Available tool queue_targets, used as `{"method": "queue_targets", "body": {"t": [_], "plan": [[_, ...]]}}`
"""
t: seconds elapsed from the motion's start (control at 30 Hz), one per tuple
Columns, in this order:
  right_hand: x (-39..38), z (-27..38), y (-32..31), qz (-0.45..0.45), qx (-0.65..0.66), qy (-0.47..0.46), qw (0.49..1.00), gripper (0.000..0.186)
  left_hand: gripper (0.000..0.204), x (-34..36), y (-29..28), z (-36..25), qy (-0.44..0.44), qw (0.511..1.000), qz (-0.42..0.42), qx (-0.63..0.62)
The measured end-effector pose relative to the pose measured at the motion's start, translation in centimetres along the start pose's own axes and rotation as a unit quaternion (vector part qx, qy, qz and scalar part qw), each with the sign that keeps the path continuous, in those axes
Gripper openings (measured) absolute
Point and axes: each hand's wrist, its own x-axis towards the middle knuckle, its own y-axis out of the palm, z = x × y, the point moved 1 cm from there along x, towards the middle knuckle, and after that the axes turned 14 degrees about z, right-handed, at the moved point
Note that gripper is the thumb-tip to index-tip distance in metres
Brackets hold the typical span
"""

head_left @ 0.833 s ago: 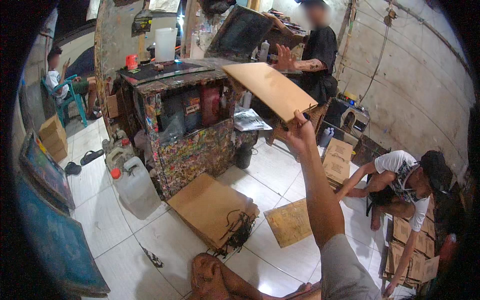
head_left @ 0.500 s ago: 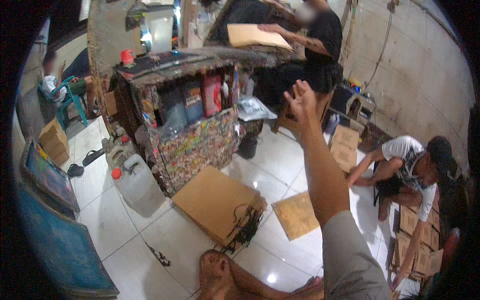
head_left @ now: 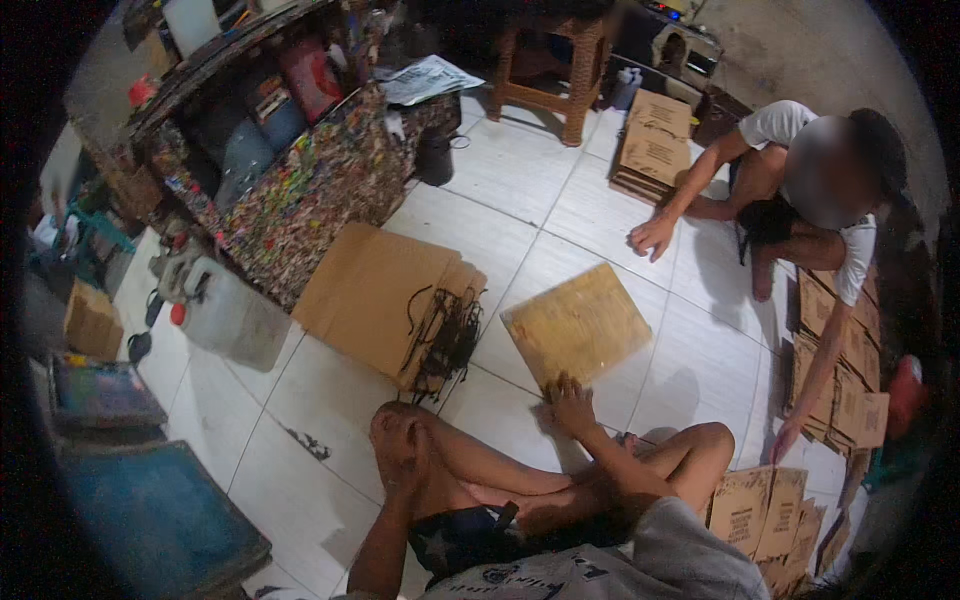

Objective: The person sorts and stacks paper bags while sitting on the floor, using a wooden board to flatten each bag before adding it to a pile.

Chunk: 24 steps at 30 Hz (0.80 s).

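Note:
I sit on the white tiled floor with my knees bent. My right hand [head_left: 570,400] reaches forward, its spread fingertips on the near edge of a flat brown cardboard sheet [head_left: 578,325] lying on the tiles. My left hand [head_left: 400,440] rests draped over my left knee and holds nothing. To the left of the sheet lies a stack of larger cardboard sheets [head_left: 375,295] with a bundle of black cords [head_left: 445,340] on its right edge.
Another person [head_left: 800,180] sits at the right, one hand [head_left: 650,235] flat on the floor, the other [head_left: 785,440] on folded brown boxes [head_left: 850,385]. More boxes lie by my right knee [head_left: 765,510] and far ahead [head_left: 655,140]. A white jerrycan [head_left: 225,315] stands by a colourful counter [head_left: 320,190].
My right arm, raised high toward a standing person who took a cardboard sheet, has come down to the sheet on the floor. My view has tipped down to the floor.

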Motion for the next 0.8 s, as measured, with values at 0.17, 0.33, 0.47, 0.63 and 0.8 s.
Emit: {"method": "queue_targets", "body": {"t": [0.17, 0.33, 0.47, 0.63, 0.8], "plan": [[-3.0, -4.5, -1.9, 0.020, 0.309, -0.158, 0.938, 0.055, 0.027, 3.3, -1.2, -1.2, -0.009, 0.995, -0.001, -0.096], [-2.7, -12.6, -1.6, -0.194, 0.211, 0.170, 0.943, 0.069, 0.045, 13.5, -1.7, -0.9, 0.067, 0.986, -0.120, 0.097], [-2.4, -11.7, -1.5, -0.127, 0.230, 0.278, 0.924, 0.074, 0.042, 17.8, 1.4, 1.9, 0.030, 0.951, -0.092, 0.293], [-2.1, -12.5, -0.1, -0.142, 0.243, 0.317, 0.906, 0.071, 0.034, 19.3, -1.8, -1.1, -0.043, 0.997, 0.038, -0.058], [-3.7, -10.1, -2.8, -0.155, 0.259, 0.319, 0.898, 0.090, 0.025, 16.9, -6.3, -2.1, 0.034, 0.925, 0.042, -0.375]]}}
